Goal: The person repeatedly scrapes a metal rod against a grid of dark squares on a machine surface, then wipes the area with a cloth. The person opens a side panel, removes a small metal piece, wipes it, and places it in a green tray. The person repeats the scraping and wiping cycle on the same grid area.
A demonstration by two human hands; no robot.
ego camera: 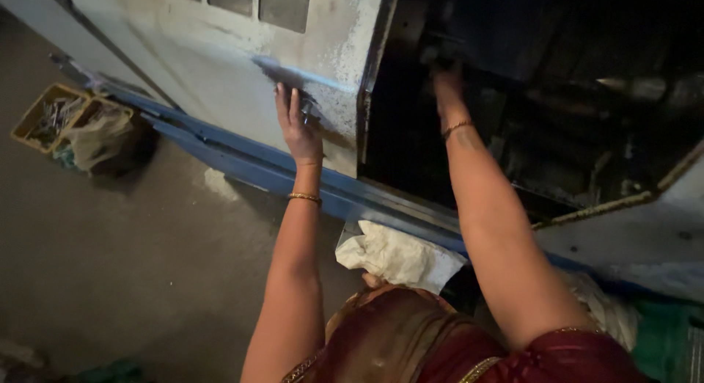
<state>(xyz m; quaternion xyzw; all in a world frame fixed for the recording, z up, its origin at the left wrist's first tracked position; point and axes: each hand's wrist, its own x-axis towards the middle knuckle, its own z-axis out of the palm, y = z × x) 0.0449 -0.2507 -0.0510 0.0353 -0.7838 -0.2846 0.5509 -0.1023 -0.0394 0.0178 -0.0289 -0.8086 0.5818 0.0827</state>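
The left hand (297, 122) is laid flat, fingers spread and gripping nothing, on the white machine panel (220, 75) just left of the dark opening (543, 119). The right hand (447, 78) is reached inside that opening; its grasp cannot be told, perhaps closed.

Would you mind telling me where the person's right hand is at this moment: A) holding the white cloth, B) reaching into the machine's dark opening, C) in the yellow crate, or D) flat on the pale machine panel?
B: the right hand is up inside the dark opening, while the left hand rests on the pale panel.
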